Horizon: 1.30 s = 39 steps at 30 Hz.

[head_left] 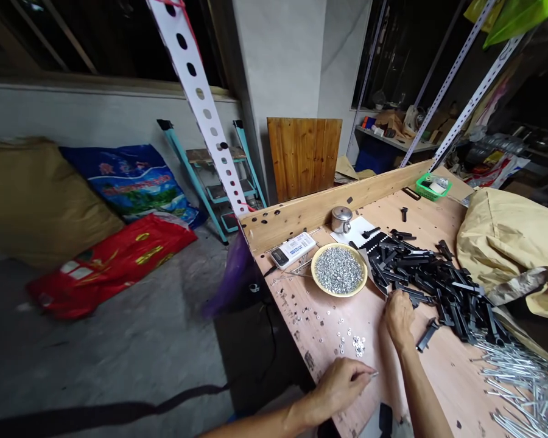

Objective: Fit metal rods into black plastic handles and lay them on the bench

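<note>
My left hand (340,389) hovers over the bench near the front edge, pinching a small silver metal piece (373,374) between its fingertips. My right hand (399,317) rests at the edge of a heap of black plastic parts (438,283), its fingers curled over one part. Loose silver washers (358,345) lie scattered on the plywood bench (329,328) left of that hand. A yellow bowl (339,294) heaped with tiny silver screws stands beyond them. Long zinc-coloured metal rods (525,383) lie in a pile at the lower right.
A steel mug (341,219) and a white electronic unit (293,249) stand near the bench's raised wooden backboard (329,201). A green basket (433,185) sits at the far corner. A yellow sack (506,249) lies at the right. The bench's left edge drops to a concrete floor.
</note>
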Motion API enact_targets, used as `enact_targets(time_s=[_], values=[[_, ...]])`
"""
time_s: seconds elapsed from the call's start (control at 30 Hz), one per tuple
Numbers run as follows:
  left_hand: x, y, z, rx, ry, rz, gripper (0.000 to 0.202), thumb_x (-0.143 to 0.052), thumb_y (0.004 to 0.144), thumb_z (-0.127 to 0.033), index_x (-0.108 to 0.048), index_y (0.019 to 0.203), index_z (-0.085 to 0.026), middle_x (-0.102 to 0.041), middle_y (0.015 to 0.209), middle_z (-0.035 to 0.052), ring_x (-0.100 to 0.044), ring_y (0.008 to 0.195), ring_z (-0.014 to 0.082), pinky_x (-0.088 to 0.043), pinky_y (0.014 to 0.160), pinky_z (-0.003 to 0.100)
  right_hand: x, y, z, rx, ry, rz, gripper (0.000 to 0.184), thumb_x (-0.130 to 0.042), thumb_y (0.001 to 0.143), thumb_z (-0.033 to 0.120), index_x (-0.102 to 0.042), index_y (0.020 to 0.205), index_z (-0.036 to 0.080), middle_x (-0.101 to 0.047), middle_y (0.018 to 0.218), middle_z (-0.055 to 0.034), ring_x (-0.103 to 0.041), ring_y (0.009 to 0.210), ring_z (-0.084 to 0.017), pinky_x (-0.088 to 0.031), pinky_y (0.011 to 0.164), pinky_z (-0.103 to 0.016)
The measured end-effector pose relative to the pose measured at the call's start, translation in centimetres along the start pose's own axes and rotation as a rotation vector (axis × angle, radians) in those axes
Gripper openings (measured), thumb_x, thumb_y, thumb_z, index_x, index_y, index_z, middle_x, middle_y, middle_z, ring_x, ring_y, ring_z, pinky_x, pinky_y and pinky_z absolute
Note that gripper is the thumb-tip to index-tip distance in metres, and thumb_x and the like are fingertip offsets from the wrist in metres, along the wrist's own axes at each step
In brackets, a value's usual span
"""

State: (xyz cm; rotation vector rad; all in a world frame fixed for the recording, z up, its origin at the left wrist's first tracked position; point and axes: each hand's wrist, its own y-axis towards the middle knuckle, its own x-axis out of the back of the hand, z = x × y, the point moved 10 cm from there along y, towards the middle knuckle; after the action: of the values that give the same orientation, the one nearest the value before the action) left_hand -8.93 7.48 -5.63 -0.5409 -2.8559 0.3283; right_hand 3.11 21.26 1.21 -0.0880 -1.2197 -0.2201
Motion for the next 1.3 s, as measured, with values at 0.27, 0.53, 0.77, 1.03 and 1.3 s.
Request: enact_targets(time_s=[0.27,0.53,0.77,1.03,1.3], values=[[0.0,-2.2,-3.5,0.122,-0.571,0.132,0.054,-0.063,0.072,-0.049,-0.066,0.108,-0.008,-0.036,0.048,-0.0076,-0.026,0.044,0.0041,-0.022,0.044,0.018,2.2,-10.0,-5.0,-0.18,0.743,0.205,0.048,-0.058,0.069,0.06,-0.066,0.078,0.014,-0.066,0.073,-0.0076,-0.06,0.066,-0.019,-0.047,0.061,-0.029],[-3.0,-4.4,-6.3,0.088,-0.56,0.287,0.069,-0.066,0.061,-0.061,-0.066,0.103,-0.007,-0.037,0.049,-0.0083,-0.025,0.041,0.002,-0.015,0.041,0.018,2.4,-17.4,-5.5,-0.426,1.299,0.333,0.044,-0.084,0.042,0.051,-0.07,0.065,0.016,-0.066,0.061,-0.0033,-0.056,0.059,-0.013,-0.047,0.063,-0.027],[-4.3,-5.8,-8.0,0.03,-0.45,0.352,0.054,-0.061,0.071,-0.05,-0.066,0.104,-0.007,-0.037,0.047,-0.0094,-0.026,0.039,0.0022,-0.018,0.04,0.018,4.8,-18.8,-7.3,-0.32,1.187,0.21,0.044,-0.078,0.048,0.057,-0.071,0.066,0.017,-0.065,0.059,-0.0033,-0.057,0.06,-0.014,-0.048,0.062,-0.026],[-5.8,-6.7,-9.0,-0.001,-0.383,0.397,0.047,-0.061,0.073,-0.041,-0.067,0.104,-0.006,-0.037,0.046,-0.0091,-0.027,0.041,0.0025,-0.019,0.042,0.019,7.8,-20.4,-7.3,-0.162,1.041,0.2,0.038,-0.074,0.058,0.054,-0.072,0.074,0.02,-0.069,0.07,-0.0052,-0.063,0.069,-0.019,-0.052,0.068,-0.028],[-7.7,-7.6,-9.4,-0.005,-0.363,0.482,0.04,-0.064,0.073,-0.038,-0.07,0.098,-0.008,-0.039,0.046,-0.0077,-0.03,0.043,0.0035,-0.022,0.045,0.019,9.3,-22.1,-8.0,-0.135,1.013,0.29,0.037,-0.072,0.062,0.054,-0.074,0.078,0.02,-0.072,0.082,-0.0091,-0.068,0.078,-0.022,-0.054,0.074,-0.031]])
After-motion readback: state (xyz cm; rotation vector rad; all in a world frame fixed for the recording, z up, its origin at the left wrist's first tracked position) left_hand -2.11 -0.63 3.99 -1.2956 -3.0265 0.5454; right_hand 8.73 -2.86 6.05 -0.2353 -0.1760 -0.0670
